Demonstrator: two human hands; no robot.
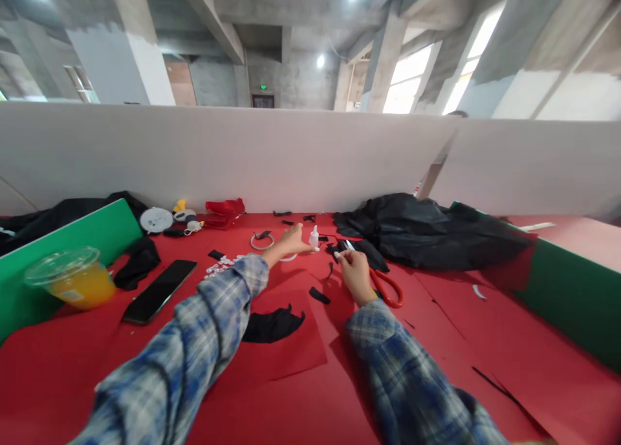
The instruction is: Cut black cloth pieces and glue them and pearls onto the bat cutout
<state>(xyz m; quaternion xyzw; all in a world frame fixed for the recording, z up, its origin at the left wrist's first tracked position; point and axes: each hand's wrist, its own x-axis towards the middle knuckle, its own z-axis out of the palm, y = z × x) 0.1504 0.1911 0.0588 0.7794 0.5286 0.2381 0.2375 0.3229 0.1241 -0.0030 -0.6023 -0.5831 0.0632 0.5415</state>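
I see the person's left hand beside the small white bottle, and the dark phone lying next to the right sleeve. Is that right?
Not quite: the phone lies beside the left sleeve, on its outer side, as the head view shows. The rest is right: the left hand is beside the small white bottle.

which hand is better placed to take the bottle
Probably the left hand: its fingers are spread right by the bottle, though contact is hard to tell. The right hand is farther off, beside the red handle; whatever its fingers pinch is too small to make out.
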